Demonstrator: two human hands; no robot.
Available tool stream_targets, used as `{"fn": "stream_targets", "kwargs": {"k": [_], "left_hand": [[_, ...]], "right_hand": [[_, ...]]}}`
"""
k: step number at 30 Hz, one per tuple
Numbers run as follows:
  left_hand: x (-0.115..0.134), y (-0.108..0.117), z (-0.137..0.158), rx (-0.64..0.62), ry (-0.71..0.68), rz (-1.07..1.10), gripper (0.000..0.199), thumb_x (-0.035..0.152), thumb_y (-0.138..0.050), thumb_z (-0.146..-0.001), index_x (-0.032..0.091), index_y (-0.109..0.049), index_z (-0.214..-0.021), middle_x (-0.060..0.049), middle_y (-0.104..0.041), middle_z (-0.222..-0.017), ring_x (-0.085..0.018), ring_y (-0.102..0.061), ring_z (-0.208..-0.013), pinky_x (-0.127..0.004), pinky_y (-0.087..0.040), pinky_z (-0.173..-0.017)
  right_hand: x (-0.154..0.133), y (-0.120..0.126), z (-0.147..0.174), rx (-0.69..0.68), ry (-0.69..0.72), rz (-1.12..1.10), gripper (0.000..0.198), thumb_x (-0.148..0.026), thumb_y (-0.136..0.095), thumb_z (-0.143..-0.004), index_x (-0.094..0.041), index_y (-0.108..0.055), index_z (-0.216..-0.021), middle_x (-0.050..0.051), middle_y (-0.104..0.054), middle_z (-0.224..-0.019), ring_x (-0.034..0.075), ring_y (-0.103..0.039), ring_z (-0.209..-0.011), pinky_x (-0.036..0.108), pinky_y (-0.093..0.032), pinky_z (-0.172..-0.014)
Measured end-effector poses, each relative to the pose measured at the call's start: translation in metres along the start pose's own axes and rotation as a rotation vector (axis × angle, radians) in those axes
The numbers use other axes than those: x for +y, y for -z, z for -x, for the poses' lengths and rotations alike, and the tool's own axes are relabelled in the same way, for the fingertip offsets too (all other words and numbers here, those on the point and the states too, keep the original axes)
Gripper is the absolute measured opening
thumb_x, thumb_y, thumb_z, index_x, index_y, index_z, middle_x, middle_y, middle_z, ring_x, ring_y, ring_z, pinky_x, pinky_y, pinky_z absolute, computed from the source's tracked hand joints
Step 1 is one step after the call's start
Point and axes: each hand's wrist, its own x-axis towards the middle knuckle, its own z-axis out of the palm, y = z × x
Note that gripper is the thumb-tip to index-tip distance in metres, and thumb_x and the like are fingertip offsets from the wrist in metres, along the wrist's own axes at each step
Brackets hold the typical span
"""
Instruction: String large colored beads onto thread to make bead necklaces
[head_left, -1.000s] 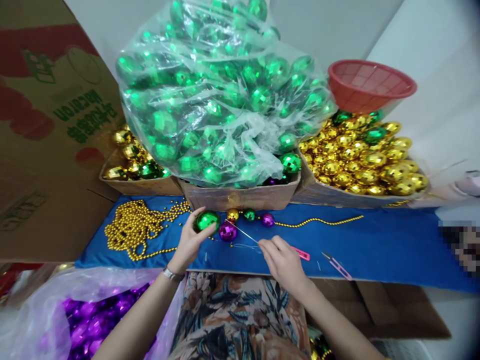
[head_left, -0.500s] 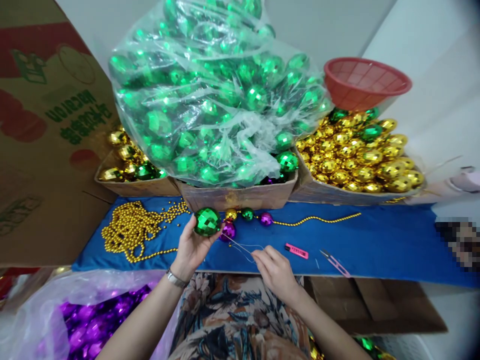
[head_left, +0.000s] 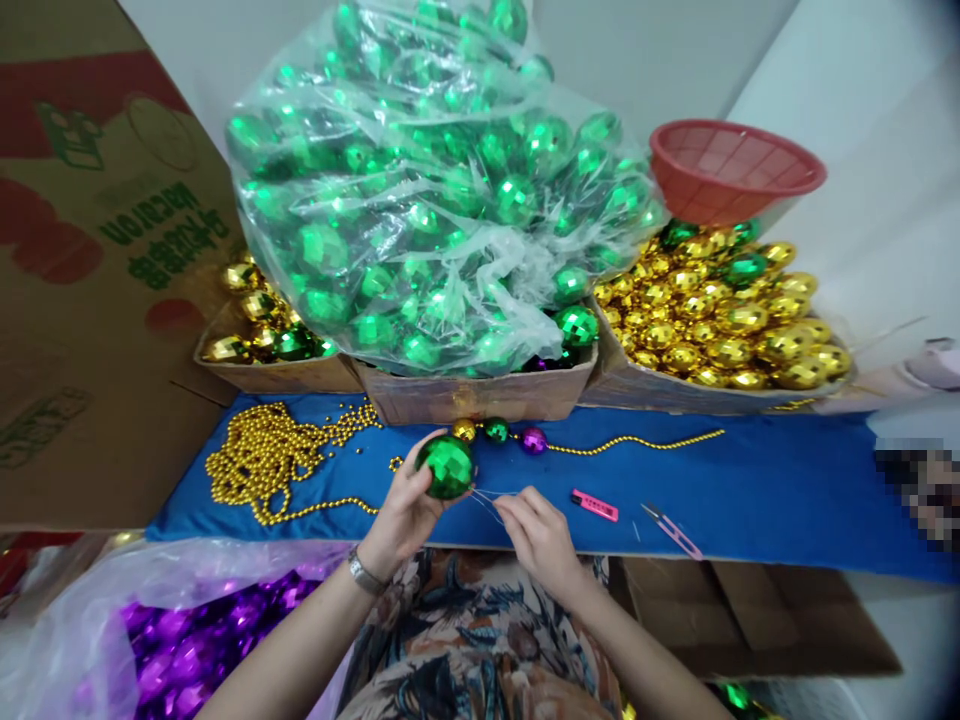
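Note:
My left hand (head_left: 411, 505) is closed around a large shiny green faceted bauble (head_left: 448, 466), held a little above the blue cloth. Thin pale thread (head_left: 491, 493) runs from the bauble's lower right side to my right hand (head_left: 536, 530), whose fingertips pinch it. Just behind the green bauble lie a small gold bauble (head_left: 464, 431), a small green bauble (head_left: 496, 430) and a purple bauble (head_left: 534, 440) in a row. From the purple one a gold bead string (head_left: 637, 441) stretches to the right.
A gold bead heap (head_left: 262, 460) lies at left on the blue cloth (head_left: 787, 490). A pink cutter (head_left: 595, 505) and thread snips (head_left: 673, 530) lie at right. Behind stand cartons, a bag of green baubles (head_left: 450, 190), gold baubles (head_left: 720, 310) and a red basket (head_left: 739, 170).
My left hand has moved right with the green bauble, bringing it closer to my right hand and shortening the visible thread. The larger purple bauble behind it is now hidden.

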Motion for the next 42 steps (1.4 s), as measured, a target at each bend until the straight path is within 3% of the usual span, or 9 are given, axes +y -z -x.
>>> {"fn": "stream_targets", "kwargs": {"k": [4,13,37,42], "left_hand": [[-0.008,-0.003,0.007,-0.067,-0.001,-0.059,0.066,0.028,-0.077,-0.072,0.025,-0.05,-0.132,-0.011,-0.062,-0.121,-0.028,-0.063,-0.104,-0.041,-0.051,-0.09],[-0.009,-0.007,0.012,-0.065,-0.056,-0.123,0.071,0.028,-0.08,-0.067,0.023,-0.051,-0.131,-0.011,-0.06,-0.119,-0.025,-0.061,-0.103,-0.033,-0.049,-0.088],[-0.008,-0.008,0.014,-0.049,-0.074,-0.15,0.07,0.029,-0.078,-0.069,0.023,-0.05,-0.132,-0.012,-0.059,-0.121,-0.027,-0.06,-0.105,-0.037,-0.048,-0.091],[-0.007,-0.008,0.013,-0.066,-0.023,-0.091,0.07,0.032,-0.079,-0.069,0.023,-0.05,-0.132,-0.013,-0.059,-0.123,-0.03,-0.062,-0.104,-0.04,-0.049,-0.088]], "right_hand": [[-0.001,-0.005,0.002,0.013,-0.032,-0.111,0.021,-0.019,-0.042,-0.098,-0.02,-0.063,-0.1,0.005,-0.058,-0.082,0.015,-0.058,-0.074,0.027,-0.048,-0.069],[-0.004,-0.008,0.005,0.06,-0.038,-0.159,0.019,-0.017,-0.044,-0.096,-0.02,-0.063,-0.099,0.004,-0.06,-0.082,0.015,-0.059,-0.074,0.025,-0.048,-0.068],[-0.006,-0.009,0.005,0.061,-0.025,-0.134,0.021,-0.017,-0.043,-0.097,-0.019,-0.064,-0.101,0.005,-0.059,-0.082,0.015,-0.058,-0.073,0.027,-0.049,-0.067],[-0.009,-0.006,0.002,0.047,-0.043,-0.188,0.02,-0.018,-0.043,-0.097,-0.02,-0.063,-0.098,0.005,-0.059,-0.081,0.016,-0.059,-0.075,0.027,-0.049,-0.067]]}}
